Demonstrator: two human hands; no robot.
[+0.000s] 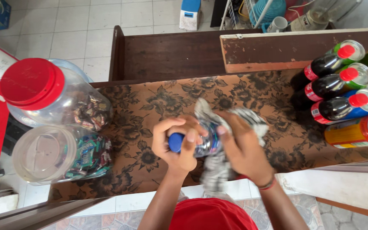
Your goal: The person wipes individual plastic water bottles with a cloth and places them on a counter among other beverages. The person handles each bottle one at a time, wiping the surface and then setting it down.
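Bottle (203, 142): small, clear plastic, blue cap; lies roughly level above the desk's near edge, long axis left to right, cap end pointing left.
Left hand (176, 142): fingers clamped round the cap end.
Right hand (241, 147): fingers closed on a grey patterned cloth (218, 166) pressed against the bottle body.
Desk (158, 106): brown floral covering.
Left side: two clear sweet jars, one lying open (60, 153), one red-lidded (52, 91).
Right side: cola bottles (333, 87), red caps; orange can (356, 132).
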